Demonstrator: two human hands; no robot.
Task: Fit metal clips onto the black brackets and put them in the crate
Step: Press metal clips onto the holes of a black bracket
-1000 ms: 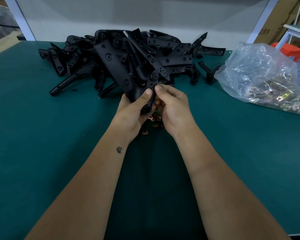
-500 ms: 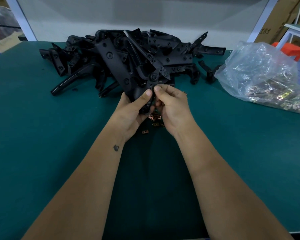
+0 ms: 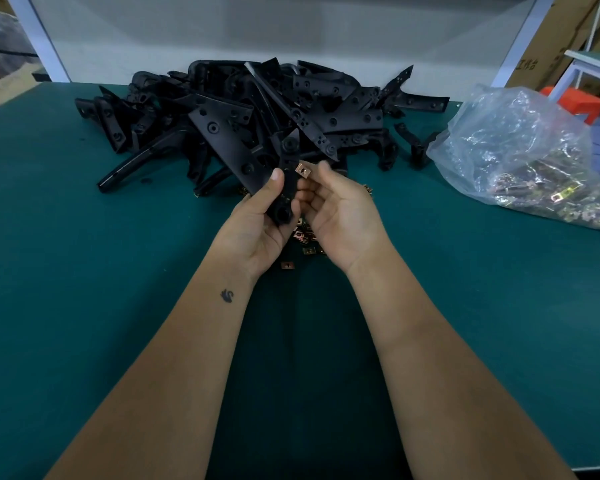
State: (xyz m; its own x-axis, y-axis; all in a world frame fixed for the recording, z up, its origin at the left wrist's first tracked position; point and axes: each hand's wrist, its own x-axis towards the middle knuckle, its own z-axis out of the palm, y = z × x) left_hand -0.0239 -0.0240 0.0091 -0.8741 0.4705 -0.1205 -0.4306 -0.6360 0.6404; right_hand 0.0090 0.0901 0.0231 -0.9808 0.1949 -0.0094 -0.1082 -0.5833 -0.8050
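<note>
My left hand [image 3: 257,220] grips a black bracket [image 3: 288,174] upright above the green table, thumb pressed on its face. A copper-coloured metal clip [image 3: 303,170] sits at the bracket's right edge. My right hand [image 3: 340,216] is palm-up beside it, fingertips at the clip and the bracket's edge. Several loose clips [image 3: 303,237] lie on the table under and between my hands. A big heap of black brackets [image 3: 257,112] fills the far middle of the table. No crate is in view.
A clear plastic bag [image 3: 527,154] of metal clips lies at the far right. The green table [image 3: 84,271] runs to a white wall behind. Cardboard boxes and an orange stool [image 3: 575,102] stand beyond the right edge.
Both hands have turned palms upward and lifted slightly. The bracket now stands more upright, and the copper clip shows at its right edge.
</note>
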